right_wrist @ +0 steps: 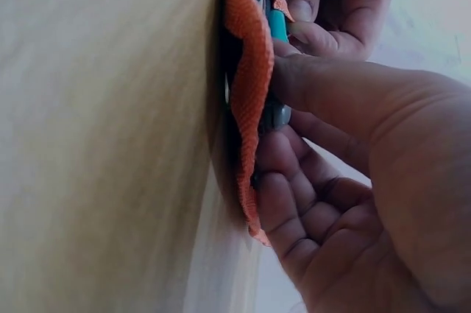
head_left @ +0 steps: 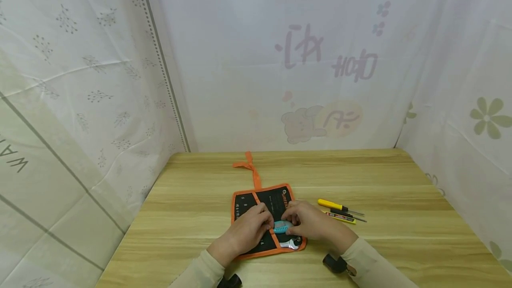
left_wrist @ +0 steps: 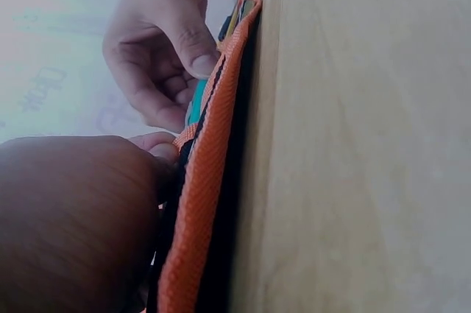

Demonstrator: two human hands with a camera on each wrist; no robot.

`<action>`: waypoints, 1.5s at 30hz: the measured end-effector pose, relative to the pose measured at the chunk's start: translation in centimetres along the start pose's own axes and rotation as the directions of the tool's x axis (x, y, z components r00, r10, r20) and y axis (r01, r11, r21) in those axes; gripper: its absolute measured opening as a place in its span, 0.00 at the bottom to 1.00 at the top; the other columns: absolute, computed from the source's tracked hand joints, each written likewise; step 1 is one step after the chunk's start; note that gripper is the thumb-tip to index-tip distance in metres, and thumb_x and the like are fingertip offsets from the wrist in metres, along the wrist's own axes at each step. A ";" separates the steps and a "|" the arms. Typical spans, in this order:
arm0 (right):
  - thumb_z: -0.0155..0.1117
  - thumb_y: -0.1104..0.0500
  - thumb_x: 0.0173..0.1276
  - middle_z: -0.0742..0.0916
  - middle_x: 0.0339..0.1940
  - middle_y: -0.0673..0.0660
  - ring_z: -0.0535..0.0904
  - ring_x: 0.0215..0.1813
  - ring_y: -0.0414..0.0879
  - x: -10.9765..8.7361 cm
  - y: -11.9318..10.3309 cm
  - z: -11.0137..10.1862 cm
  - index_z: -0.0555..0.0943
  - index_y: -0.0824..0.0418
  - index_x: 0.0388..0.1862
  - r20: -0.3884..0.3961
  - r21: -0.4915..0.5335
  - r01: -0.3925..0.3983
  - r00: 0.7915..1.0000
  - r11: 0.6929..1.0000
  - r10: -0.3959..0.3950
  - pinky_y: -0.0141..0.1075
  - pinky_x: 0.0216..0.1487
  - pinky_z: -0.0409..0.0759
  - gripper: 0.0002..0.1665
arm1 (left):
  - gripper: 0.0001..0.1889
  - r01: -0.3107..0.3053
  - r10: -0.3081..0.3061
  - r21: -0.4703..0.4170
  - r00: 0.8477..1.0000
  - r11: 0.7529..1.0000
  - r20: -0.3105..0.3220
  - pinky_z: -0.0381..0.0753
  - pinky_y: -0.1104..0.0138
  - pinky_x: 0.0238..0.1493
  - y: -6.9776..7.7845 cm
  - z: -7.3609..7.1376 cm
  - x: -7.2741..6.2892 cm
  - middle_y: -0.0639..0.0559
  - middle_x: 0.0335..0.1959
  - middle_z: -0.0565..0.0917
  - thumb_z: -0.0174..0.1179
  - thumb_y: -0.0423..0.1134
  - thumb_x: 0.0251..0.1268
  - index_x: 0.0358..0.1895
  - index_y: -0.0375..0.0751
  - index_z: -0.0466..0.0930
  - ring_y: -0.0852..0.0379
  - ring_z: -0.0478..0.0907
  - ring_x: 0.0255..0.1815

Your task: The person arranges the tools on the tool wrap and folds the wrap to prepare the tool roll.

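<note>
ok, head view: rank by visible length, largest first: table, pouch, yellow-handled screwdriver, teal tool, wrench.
1. Table
2. Pouch
3. Yellow-handled screwdriver
Unranked: teal tool and wrench. They look about alike, both shorter than the screwdriver; fingers partly cover the teal tool.

"What sort of place is this?"

"A small draped booth; whether it stands in a home or elsewhere cannot be told."

"What shows it?"

"Pale cloth [head_left: 224, 66] with lettering [head_left: 302, 47] and a cartoon bear [head_left: 298, 126] hangs at twelve o'clock, leaf-print cloth [head_left: 80, 79] at nine, flower-print cloth [head_left: 452, 101] at three, edging a wood-grain bench [head_left: 180, 199] at six."

"Any hint of a workshop?"

"A tool pouch [head_left: 276, 201] lies at six, a yellow-handled screwdriver [head_left: 332, 204] between four and five."
</note>
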State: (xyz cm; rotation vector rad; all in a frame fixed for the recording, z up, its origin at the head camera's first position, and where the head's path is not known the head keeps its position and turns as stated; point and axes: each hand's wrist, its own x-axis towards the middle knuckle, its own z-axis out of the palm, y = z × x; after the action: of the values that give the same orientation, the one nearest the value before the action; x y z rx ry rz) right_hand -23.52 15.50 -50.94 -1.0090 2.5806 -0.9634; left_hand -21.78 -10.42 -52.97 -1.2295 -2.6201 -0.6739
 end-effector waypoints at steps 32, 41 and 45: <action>0.81 0.57 0.65 0.79 0.38 0.42 0.78 0.38 0.37 0.0 1.3 0.6 0.88 0.50 0.50 0.031 0.067 -0.025 0.999 0.997 0.023 0.31 0.41 0.80 0.16 | 0.04 0.063 -0.063 -0.113 0.998 0.992 0.007 0.79 0.73 0.42 -1.1 -0.4 -0.4 0.61 0.43 0.75 0.65 0.37 0.76 0.46 0.53 0.85 0.69 0.73 0.39; 0.82 0.56 0.63 0.81 0.39 0.44 0.79 0.40 0.39 -0.2 0.8 0.1 0.89 0.51 0.51 0.019 0.050 -0.029 0.999 0.998 0.028 0.31 0.41 0.81 0.17 | 0.05 0.100 -0.099 0.025 0.995 0.995 -0.024 0.78 0.68 0.42 -1.6 -0.7 -0.5 0.62 0.44 0.76 0.65 0.43 0.76 0.49 0.55 0.87 0.65 0.72 0.39; 0.79 0.51 0.67 0.84 0.42 0.46 0.80 0.41 0.40 -0.5 0.9 -0.5 0.88 0.55 0.54 0.008 0.072 -0.043 0.999 0.996 0.042 0.32 0.42 0.82 0.19 | 0.06 0.107 -0.106 0.045 0.994 0.993 -0.018 0.79 0.67 0.44 -1.9 -0.6 -0.5 0.61 0.46 0.77 0.65 0.43 0.77 0.50 0.56 0.88 0.64 0.73 0.41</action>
State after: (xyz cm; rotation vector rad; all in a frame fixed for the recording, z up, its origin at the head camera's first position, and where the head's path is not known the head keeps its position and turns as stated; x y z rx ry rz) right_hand -23.79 16.60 -51.11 -0.9335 2.5320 -1.0332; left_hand -22.97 -12.13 -53.22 -1.0737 -2.6882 -0.6337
